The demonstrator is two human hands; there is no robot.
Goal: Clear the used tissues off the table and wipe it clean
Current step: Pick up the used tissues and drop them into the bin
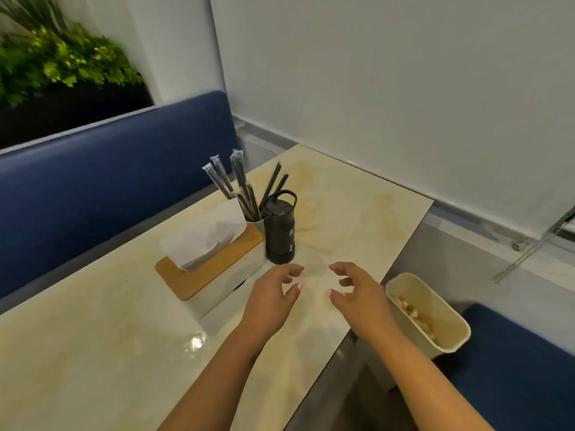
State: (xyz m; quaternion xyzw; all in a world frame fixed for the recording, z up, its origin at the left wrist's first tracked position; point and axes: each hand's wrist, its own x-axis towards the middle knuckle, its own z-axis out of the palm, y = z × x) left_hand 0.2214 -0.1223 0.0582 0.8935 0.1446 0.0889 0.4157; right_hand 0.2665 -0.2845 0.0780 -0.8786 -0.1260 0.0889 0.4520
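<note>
Your left hand point(273, 293) and right hand point(357, 290) hover side by side above the tabletop point(93, 353) near its right edge, fingers loosely curled and apart, holding nothing. Crumpled used tissues point(413, 315) lie inside the cream bin point(457, 337) just off that edge. The tissue box point(202, 272) and black bottle point(280, 234) stand just beyond your hands.
</note>
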